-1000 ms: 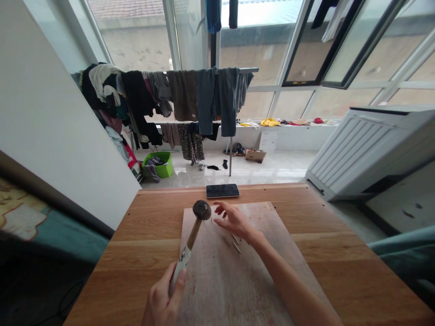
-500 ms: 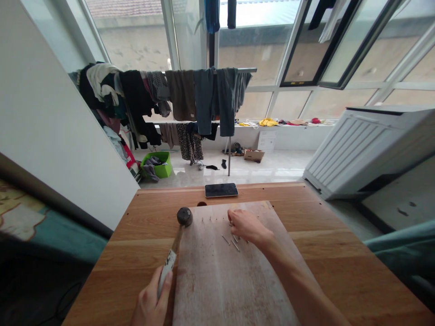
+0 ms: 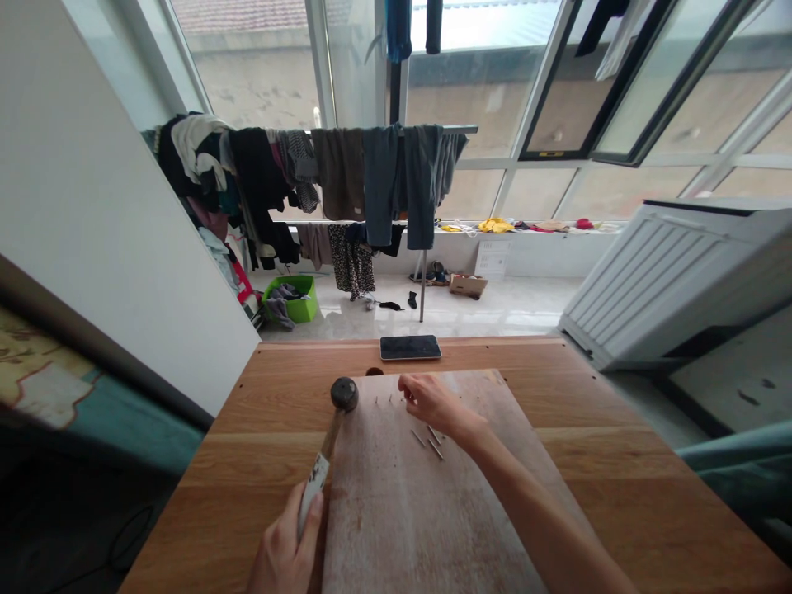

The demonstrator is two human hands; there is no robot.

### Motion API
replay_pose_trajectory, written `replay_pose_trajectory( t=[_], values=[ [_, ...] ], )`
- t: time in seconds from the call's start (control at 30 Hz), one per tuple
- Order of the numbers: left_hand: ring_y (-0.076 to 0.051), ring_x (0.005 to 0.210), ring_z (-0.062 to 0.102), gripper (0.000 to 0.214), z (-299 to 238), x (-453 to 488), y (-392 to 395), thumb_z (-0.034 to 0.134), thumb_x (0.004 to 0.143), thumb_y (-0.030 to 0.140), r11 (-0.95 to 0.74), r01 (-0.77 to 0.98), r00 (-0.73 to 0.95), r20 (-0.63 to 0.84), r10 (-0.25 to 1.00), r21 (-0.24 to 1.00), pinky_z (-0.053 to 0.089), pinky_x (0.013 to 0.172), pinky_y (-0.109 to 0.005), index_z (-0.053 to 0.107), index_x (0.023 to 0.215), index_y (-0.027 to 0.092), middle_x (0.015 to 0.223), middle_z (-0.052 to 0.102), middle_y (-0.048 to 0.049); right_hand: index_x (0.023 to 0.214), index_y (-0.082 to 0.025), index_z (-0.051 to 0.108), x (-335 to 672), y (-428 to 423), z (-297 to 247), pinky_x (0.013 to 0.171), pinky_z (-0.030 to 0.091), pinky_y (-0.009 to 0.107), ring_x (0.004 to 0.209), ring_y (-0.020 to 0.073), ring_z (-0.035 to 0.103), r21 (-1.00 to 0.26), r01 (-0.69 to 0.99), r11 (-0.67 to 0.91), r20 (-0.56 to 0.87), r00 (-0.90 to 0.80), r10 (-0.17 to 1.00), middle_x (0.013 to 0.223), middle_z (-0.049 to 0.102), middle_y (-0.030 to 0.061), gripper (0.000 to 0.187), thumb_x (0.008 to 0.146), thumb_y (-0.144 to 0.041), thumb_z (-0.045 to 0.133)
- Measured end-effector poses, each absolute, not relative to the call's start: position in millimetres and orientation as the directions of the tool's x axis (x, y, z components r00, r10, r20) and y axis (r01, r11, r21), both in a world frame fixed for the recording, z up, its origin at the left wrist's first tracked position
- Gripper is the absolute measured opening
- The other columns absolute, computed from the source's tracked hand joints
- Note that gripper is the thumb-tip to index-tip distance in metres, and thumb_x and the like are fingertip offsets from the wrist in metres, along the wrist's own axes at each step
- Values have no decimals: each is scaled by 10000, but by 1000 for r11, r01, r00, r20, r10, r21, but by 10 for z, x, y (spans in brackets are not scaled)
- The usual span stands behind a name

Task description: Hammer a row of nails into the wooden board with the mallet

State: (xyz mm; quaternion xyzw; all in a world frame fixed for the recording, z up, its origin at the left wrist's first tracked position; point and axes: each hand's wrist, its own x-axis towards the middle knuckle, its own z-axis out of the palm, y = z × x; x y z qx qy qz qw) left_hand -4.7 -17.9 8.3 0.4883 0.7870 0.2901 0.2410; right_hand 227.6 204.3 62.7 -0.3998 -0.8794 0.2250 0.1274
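Observation:
My left hand is closed around the pale lower handle of a hammer, whose round dark head lies at the far left corner of a worn wooden board. Over the board's far part is my right hand, its fingers pinched together close to the surface; whatever is between the fingertips is too small and hidden to make out. To the left of those fingertips, two thin nails stand upright in the board. Several loose nails lie just below my right hand.
The board rests on a wooden table. A dark-screened phone lies by the table's far edge, with a small round brown thing near it. Beyond are a clothes rack, a green basket and a white cabinet-like unit.
My right hand has shifted left along the board, from above the loose nails toward the standing ones. My left hand still holds the hammer. The whole view has moved slightly.

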Motion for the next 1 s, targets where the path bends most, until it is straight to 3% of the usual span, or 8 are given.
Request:
replay_pose_trajectory(
  t=[0.17,0.4,0.63,0.8,1.0],
  values=[
    [-285,1068,731,432,92,-45,-177,390,934,490,350,629,-413,-82,907,694,602,824,-325,690,1130,248,1102,784,-73,865,-170,638,2228,2046,601,715,395,256,789,172,594,-520,628,579,63,-648,759,860,688,67,290,731,59,521],
    [-273,1013,749,413,71,-36,-189,417,924,482,335,626,-421,-56,905,705,599,797,-309,711,1079,237,1071,790,-83,947,-153,647,2217,2018,371,787,478,297,830,188,647,-671,544,503,134,-579,804,889,712,78,175,829,-56,564],
    [-274,1054,736,467,69,-46,-216,406,943,515,369,628,-432,-88,898,685,597,810,-308,713,1165,242,1100,785,-74,1117,-174,618,2302,2040,179,728,549,274,762,141,670,-832,397,388,157,-501,851,959,727,45,337,786,-113,610],
    [-301,1138,697,537,149,4,-230,411,954,566,376,638,-408,-119,905,672,583,893,-356,674,1263,214,1202,748,-93,1093,-170,626,2312,2059,133,734,546,288,742,148,672,-872,345,347,161,-467,870,869,728,28,289,806,-151,597],
    [-267,1167,683,507,452,298,-92,437,961,545,277,587,-297,-116,948,761,550,929,-285,697,1231,204,1194,752,-87,1082,-170,627,2297,2039,152,718,532,275,731,154,658,-872,347,345,163,-460,873,856,723,24,292,794,-142,589]
  ],
)
